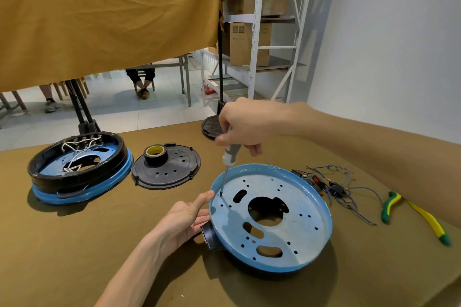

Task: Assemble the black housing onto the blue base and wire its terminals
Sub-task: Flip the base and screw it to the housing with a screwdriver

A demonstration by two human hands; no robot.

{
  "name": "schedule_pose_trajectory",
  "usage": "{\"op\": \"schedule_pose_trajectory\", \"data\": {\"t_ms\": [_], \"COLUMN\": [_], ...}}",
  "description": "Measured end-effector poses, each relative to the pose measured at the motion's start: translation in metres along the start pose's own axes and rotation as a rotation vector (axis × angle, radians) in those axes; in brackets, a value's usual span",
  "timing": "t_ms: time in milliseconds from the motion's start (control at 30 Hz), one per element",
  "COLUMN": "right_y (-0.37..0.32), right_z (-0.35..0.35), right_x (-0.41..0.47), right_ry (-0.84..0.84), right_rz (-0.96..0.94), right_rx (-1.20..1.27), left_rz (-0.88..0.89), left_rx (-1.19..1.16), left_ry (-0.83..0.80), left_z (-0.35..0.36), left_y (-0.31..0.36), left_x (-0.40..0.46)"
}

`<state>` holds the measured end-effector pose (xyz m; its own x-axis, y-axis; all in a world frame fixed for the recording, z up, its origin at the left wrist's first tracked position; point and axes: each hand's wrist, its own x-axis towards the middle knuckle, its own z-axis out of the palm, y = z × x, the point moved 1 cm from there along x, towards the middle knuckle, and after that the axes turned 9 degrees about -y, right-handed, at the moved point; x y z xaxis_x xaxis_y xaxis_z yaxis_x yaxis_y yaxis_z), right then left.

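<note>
Screwdriver in your right hand, tip at the blue base
Your left hand braces the rim open-fingered; if it lets go, the tip may skid.

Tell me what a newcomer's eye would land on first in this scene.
First, the blue base at centre right, where the right hand stands a screwdriver upright with its tip at a hole near the rim, while the left hand steadies the edge. Next, the assembled black and blue unit at far left, white wires inside.
</note>
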<state>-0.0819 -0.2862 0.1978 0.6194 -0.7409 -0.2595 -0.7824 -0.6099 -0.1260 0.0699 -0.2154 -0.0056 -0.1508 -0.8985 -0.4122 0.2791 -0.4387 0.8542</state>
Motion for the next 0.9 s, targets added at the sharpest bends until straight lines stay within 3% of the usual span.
{"op": "schedule_pose_trajectory", "data": {"t_ms": [67, 200, 400, 533, 667, 800, 900], "right_y": [-0.002, -0.001, -0.006, -0.004, -0.002, -0.003, -0.004], "right_z": [0.003, -0.011, -0.002, -0.010, -0.002, -0.011, -0.012], "right_x": [0.002, -0.006, 0.002, 0.000, 0.003, -0.002, -0.005], "right_ry": [0.040, -0.123, -0.016, -0.129, -0.004, -0.090, -0.003], "right_rz": [0.037, -0.033, 0.020, 0.008, 0.056, 0.036, -0.026], "right_rx": [-0.034, 0.094, -0.040, 0.013, -0.036, -0.005, 0.034], "left_rz": [0.005, 0.005, -0.008, 0.007, 0.004, 0.006, 0.028], "left_rx": [-0.003, 0.014, 0.010, 0.021, 0.015, 0.003, -0.032], "left_ry": [-0.003, 0.006, 0.018, 0.019, 0.014, -0.011, -0.038], "left_z": [-0.001, -0.001, -0.003, -0.006, -0.008, -0.008, -0.003], "left_y": [0.000, 0.000, -0.001, -0.004, -0.005, -0.004, -0.005], "left_x": [0.000, 0.001, 0.003, 0.006, 0.008, 0.006, 0.003]}}
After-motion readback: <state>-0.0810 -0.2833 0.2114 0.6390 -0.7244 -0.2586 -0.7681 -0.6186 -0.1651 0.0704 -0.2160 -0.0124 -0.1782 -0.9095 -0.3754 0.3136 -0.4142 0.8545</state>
